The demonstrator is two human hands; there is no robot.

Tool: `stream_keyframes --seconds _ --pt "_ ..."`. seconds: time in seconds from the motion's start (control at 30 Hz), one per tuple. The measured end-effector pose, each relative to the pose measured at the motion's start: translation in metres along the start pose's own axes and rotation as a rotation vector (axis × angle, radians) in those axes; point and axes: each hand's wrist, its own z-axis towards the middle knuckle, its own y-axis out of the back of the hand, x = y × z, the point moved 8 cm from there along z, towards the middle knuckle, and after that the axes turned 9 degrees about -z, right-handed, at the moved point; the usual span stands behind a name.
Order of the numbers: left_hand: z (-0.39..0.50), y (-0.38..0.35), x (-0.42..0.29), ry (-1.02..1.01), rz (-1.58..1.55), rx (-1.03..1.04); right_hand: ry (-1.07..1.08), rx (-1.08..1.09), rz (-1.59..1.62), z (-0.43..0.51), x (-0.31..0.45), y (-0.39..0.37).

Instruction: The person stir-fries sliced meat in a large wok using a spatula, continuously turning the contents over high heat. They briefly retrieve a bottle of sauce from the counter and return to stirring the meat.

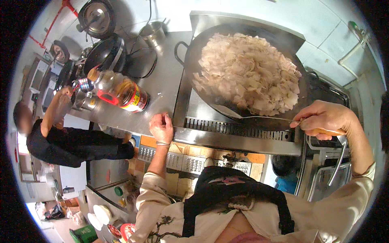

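A large dark wok (194, 65) stands on the stove, heaped with pale, thinly sliced food (249, 73) that steams. My right hand (322, 120) grips the wooden handle (329, 131) of a metal spatula, whose shaft runs left along the wok's near rim; its blade is at that rim, partly beside the food. Left of the stove, my left hand (162, 127) rests on the edge of the steel counter (161, 91), its fingers curled with nothing seen in them. Beyond it on the counter is a big clear plastic jar (121, 92) with a coloured label and dark contents.
A steel pot (153, 33) and several black pans (104, 56) stand at the back left. Another person (70, 142) in dark clothes is at the counter's far left, a hand raised near the pans. A grated vent (237, 129) runs along the stove front. Bowls (101, 214) sit lower left.
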Motion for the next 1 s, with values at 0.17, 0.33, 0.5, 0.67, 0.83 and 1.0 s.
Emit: stream_keyframes --seconds 0.17,0.33,0.5,0.67,0.83,1.0 --pt "0.001 0.004 -0.003 0.016 -0.011 -0.024 0.224 -0.077 -0.085 0.093 0.034 -0.01" --pt "0.0 0.0 0.004 0.033 -0.035 -0.037 0.29 -0.28 0.403 0.134 0.016 0.007" --pt "0.003 -0.003 -0.004 0.012 -0.034 -0.055 0.098 -0.286 0.264 0.031 -0.012 0.001" --pt "0.002 0.002 -0.002 0.008 -0.011 -0.068 -0.119 -0.066 0.002 -0.001 -0.003 -0.009" --pt "-0.001 0.004 0.004 0.087 -0.014 -0.043 0.179 -0.127 -0.365 0.091 0.042 -0.017" --pt "0.005 -0.008 0.002 0.028 -0.009 -0.031 0.323 -0.4 0.179 0.148 0.032 -0.004"
